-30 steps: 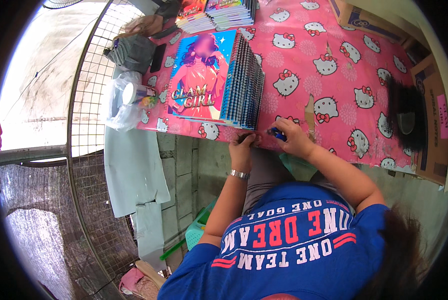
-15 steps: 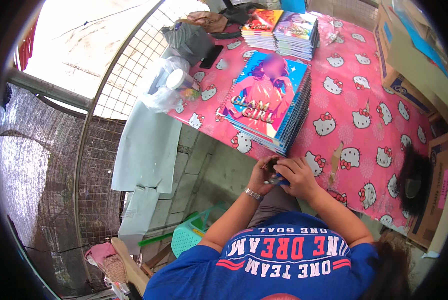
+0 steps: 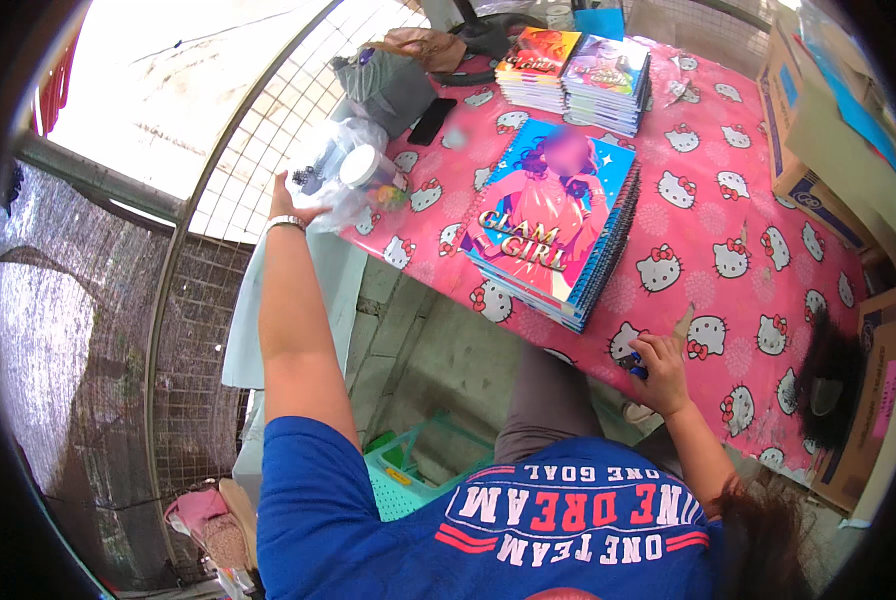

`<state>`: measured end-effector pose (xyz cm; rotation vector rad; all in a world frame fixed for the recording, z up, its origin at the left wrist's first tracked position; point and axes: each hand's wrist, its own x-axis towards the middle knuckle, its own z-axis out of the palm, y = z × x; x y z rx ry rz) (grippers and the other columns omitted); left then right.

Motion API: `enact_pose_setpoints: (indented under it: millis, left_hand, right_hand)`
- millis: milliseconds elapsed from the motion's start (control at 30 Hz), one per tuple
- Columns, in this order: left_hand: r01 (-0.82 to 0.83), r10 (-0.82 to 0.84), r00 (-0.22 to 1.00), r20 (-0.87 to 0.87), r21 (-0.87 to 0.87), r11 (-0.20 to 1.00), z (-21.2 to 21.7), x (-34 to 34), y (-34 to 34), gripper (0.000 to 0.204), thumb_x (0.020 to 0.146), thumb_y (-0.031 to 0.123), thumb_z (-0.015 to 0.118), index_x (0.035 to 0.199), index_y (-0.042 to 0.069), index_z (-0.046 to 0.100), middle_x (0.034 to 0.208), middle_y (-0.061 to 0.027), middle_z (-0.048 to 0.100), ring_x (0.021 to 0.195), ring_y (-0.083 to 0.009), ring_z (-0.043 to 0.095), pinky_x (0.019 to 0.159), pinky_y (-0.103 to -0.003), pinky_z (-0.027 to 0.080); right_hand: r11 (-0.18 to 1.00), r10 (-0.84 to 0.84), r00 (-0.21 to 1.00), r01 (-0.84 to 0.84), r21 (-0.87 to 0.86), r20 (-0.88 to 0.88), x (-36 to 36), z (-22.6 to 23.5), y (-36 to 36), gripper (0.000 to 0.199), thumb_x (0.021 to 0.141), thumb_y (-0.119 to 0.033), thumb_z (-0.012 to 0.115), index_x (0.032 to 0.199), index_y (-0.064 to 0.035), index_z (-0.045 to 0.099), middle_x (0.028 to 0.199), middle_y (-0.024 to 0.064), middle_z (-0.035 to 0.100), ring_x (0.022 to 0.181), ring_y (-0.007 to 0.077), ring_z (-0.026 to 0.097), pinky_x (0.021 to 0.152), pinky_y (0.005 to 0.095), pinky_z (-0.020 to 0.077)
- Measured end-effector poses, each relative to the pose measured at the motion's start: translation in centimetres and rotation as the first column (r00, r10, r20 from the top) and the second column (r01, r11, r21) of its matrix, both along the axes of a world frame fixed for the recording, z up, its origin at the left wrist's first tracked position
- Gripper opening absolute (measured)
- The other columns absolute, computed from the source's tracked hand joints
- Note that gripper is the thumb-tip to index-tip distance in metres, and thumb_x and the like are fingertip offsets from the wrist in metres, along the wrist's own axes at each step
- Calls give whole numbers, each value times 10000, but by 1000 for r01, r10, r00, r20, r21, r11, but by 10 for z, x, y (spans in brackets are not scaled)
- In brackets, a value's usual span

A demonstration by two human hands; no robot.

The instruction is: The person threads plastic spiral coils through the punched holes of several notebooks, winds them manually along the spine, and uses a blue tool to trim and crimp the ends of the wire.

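Observation:
My left hand (image 3: 294, 204) is stretched out at the far left corner of the table, thumb and fingers apart, beside a clear plastic bag (image 3: 340, 205). Dark coiled pieces (image 3: 313, 178) show by the bag, and a clear tub with a white lid (image 3: 359, 166) stands against it. Over the table's near edge, my right hand (image 3: 664, 374) is closed around a small dark-blue object (image 3: 638, 366); the fingers hide most of it, so its kind is unclear. Between the hands lies a stack of spiral notebooks (image 3: 558, 215) with a blue and pink cover.
Two smaller stacks of notebooks (image 3: 538, 65) stand at the back, near a black phone (image 3: 431, 121) and a grey bag (image 3: 386, 92). Cardboard boxes (image 3: 818, 195) line the right side. A wire mesh (image 3: 268, 110) runs along the left, and a green stool (image 3: 418, 480) sits below the table.
My hands were together at the table's near edge and have parted. The left has reached far left to the plastic bag; the right has moved a little right with the small blue object.

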<state>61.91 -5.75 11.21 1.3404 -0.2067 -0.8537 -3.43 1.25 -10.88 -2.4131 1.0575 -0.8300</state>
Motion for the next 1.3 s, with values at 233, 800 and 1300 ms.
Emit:
enact_pose_setpoints:
  millis: [233,800,1300]
  left_hand:
    - [-118,-118,659,743,257,959,6,-42,-8,622,871,389,633,1414,134,470,1434,-168,471,1330,-292,420,1024,-607,343]
    - [578,-530,-168,831,519,630,-7,-412,2,328,748,122,807,1014,77,621,1447,-182,477,1327,-326,480,1065,-412,391]
    - [581,-513,-175,840,509,635,-13,-413,4,359,731,69,752,1064,94,622,1494,-188,426,1380,-359,425,1087,-425,385]
  right_hand:
    - [1000,-24,971,19,23,238,6,-11,-2,625,696,-147,744,1261,-93,482,1134,155,569,1038,338,543,895,452,427]
    - [975,153,857,-213,68,492,52,115,-35,508,725,-195,802,1192,-103,625,1166,104,594,1129,300,548,977,433,407]
    - [963,152,873,-237,132,463,37,119,-39,385,874,-345,678,1092,-28,665,1005,164,673,940,335,645,815,402,505]
